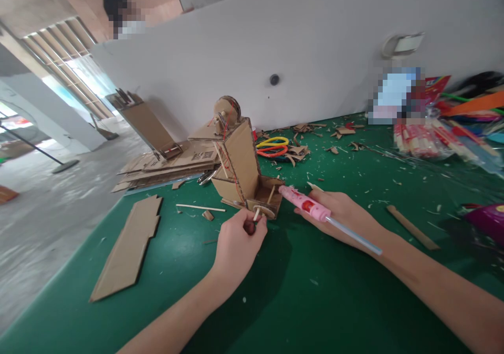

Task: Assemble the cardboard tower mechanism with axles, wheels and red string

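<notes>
A cardboard model (pixel 240 159) with a round cardboard spool on top and red thread stands upright on the green mat (pixel 299 291). My left hand (pixel 238 241) is closed in a pinch on a small wooden stick with a round cardboard disc at the model's base. My right hand (pixel 342 215) grips a pink glue gun (pixel 305 202), its nozzle pointing at the model's lower right side, a clear glue stick trailing behind.
A long flat cardboard piece (pixel 129 246) lies at the left. Stacked cardboard sheets (pixel 169 165) sit behind. Yellow and red scissors handles (pixel 272 146), cardboard scraps, a thin wooden stick (pixel 200 207), a brown strip (pixel 411 228) and packaged craft supplies (pixel 433 138) lie around. A white partition stands behind.
</notes>
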Demonstrator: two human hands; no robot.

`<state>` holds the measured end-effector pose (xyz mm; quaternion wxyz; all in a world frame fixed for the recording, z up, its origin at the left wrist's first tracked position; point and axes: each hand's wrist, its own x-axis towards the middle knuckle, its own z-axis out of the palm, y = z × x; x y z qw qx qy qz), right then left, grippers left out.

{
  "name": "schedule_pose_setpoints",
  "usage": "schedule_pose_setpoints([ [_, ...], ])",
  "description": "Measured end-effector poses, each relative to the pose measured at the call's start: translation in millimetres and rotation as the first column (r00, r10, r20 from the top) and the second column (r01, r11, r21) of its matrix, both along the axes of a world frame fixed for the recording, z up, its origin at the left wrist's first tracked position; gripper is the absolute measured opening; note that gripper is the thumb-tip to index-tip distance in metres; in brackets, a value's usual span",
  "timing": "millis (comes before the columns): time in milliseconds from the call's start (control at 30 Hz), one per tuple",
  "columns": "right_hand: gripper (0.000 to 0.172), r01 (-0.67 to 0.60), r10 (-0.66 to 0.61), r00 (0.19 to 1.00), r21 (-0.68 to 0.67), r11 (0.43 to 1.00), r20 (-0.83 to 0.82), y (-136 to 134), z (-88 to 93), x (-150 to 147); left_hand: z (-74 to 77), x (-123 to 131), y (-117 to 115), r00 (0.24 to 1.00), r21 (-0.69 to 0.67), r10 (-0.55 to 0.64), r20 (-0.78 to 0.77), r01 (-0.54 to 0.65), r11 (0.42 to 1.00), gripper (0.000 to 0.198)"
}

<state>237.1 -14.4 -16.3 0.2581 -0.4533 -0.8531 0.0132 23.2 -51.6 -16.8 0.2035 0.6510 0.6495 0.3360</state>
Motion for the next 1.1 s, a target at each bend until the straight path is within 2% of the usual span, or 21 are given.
schedule_pose_setpoints([
  [100, 0.038, -0.003, 0.003, 1.000, 0.011, 1.000, -0.003, 0.3, -0.5, -0.4, 0.8, 1.5, 1.3, 0.973, -0.105, 0.021, 0.231, 0.004, 0.994, 0.024],
  [200, 0.039, -0.001, 0.000, 1.000, 0.020, 1.000, 0.011, 1.5, -2.2, -0.2, 1.7, 2.5, 1.2, 0.919, -0.189, 0.076, 0.387, -0.001, 0.982, 0.025],
  [367, 0.037, -0.015, 0.013, 0.999, 0.054, 0.998, 0.034, 3.7, -6.5, 1.7, 8.6, 7.0, -4.0, 0.713, -0.437, 0.256, 0.653, 0.078, 0.896, 0.027],
  [500, 0.035, -0.033, 0.031, 0.999, 0.055, 0.998, 0.026, 3.1, -6.2, 2.1, 14.4, 10.8, -8.2, 0.553, -0.481, 0.318, 0.770, 0.176, 0.859, 0.031],
  [633, 0.035, -0.023, 0.022, 1.000, 0.042, 0.999, 0.008, 1.9, -4.0, 1.2, 15.9, 12.6, -8.6, 0.392, -0.517, 0.411, 0.823, 0.216, 0.828, 0.036],
  [767, 0.033, -0.009, 0.009, 1.000, 0.045, 0.999, -0.006, 2.0, -4.6, 0.9, 18.2, 16.0, -10.0, 0.316, -0.571, 0.493, 0.810, 0.239, 0.785, 0.024],
  [867, 0.032, -0.010, 0.012, 0.999, 0.056, 0.998, -0.036, 2.1, -6.1, 1.3, 21.1, 18.7, -17.8, 0.340, -0.591, 0.503, 0.795, 0.243, 0.770, 0.016],
  [933, 0.032, -0.007, 0.010, 0.998, 0.040, 0.999, -0.070, 1.9, -6.4, 1.9, 22.3, 18.6, -25.8, 0.413, -0.594, 0.468, 0.781, 0.259, 0.762, 0.017],
  [1033, 0.029, 0.023, -0.033, 0.990, -0.074, 0.997, -0.134, 0.4, -4.0, 3.2, 23.4, 12.7, -35.4, 0.626, -0.583, 0.308, 0.716, 0.295, 0.757, 0.014],
  [1067, 0.028, 0.038, -0.057, 0.986, -0.128, 0.991, -0.154, -0.4, -2.4, 3.6, 23.9, 8.7, -36.3, 0.720, -0.550, 0.207, 0.662, 0.280, 0.787, 0.014],
  [1100, 0.028, 0.051, -0.084, 0.981, -0.183, 0.982, -0.173, -1.3, -0.5, 3.9, 24.7, 3.7, -35.7, 0.813, -0.483, 0.091, 0.575, 0.247, 0.840, 0.015],
])
